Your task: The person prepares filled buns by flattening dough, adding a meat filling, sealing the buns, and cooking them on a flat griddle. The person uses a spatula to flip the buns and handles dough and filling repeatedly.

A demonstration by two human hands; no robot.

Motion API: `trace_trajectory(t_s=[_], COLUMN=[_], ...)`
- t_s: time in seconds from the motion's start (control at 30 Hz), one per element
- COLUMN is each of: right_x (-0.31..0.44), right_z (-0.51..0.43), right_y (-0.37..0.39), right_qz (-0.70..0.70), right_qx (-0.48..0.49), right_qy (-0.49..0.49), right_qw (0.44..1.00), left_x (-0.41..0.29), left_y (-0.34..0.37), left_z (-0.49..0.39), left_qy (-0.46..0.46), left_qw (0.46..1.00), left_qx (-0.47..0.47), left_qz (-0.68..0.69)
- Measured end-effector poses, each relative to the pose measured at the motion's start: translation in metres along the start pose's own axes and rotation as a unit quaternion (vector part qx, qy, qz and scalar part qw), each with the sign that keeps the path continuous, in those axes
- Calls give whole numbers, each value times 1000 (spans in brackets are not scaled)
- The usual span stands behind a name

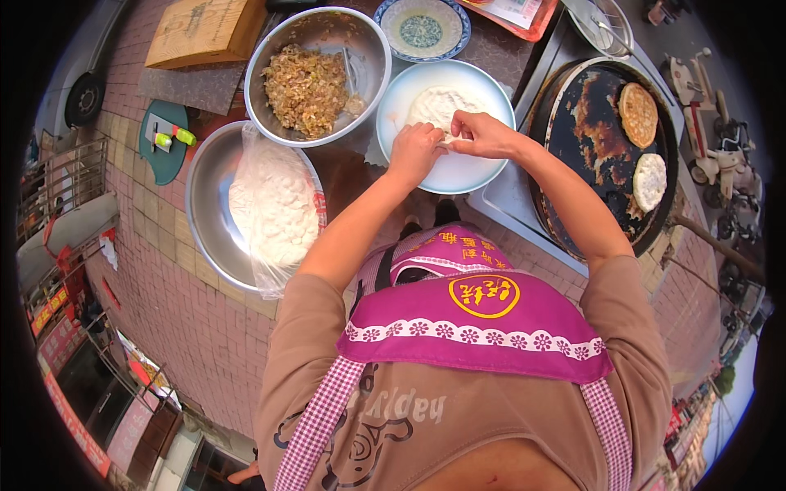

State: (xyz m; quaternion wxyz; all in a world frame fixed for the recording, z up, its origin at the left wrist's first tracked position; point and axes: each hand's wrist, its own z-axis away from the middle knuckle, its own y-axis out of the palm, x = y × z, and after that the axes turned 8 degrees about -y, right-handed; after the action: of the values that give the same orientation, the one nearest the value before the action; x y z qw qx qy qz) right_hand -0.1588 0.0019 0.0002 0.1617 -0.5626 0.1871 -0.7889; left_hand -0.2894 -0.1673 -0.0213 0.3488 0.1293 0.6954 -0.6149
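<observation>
On a pale blue-rimmed plate [466, 178] lies a flattened round of white dough [443, 105]. My left hand [417, 150] and my right hand [482, 134] meet at its near edge, the fingertips of both pinching the dough there. Up and to the left, a steel bowl [374, 67] holds a chopped filling [305, 89] with a metal utensil in it. A larger steel basin [212, 202] at the left contains a mass of white dough [273, 202] partly under clear plastic film.
A round black griddle [577, 159] at the right carries a browned flatbread [638, 115] and a paler one [649, 182]. Behind the plate stands a blue-patterned dish [422, 29] with liquid. A wooden box [199, 34] is at the upper left; a strainer [605, 30] lies beyond the griddle.
</observation>
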Motion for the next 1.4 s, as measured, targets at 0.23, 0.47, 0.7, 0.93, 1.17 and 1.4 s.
trace_trajectory(t_s=[0.23,0.47,0.7,0.93,1.17,1.4], right_x=[-5,-15,38,75,49,-30], right_z=[13,-13,-2,99,261,365], right_y=[24,48,-50,-140,-173,-153], right_qz=[190,330,360,383,417,440], right_qx=[-322,-385,-434,-497,-442,-293], right_qy=[-180,-62,-255,-304,-259,-143], right_qw=[910,860,785,717,750,837], left_x=[-3,-8,-53,-186,-318,-374], left_y=[24,45,-44,-88,11,164], left_z=[-8,-31,-71,-95,-68,-32], left_qy=[-23,-44,120,208,185,67], left_qw=[977,977,934,880,920,964], left_qx=[-184,-205,-327,-368,-338,-240], left_qz=[107,-35,-82,-216,-76,95])
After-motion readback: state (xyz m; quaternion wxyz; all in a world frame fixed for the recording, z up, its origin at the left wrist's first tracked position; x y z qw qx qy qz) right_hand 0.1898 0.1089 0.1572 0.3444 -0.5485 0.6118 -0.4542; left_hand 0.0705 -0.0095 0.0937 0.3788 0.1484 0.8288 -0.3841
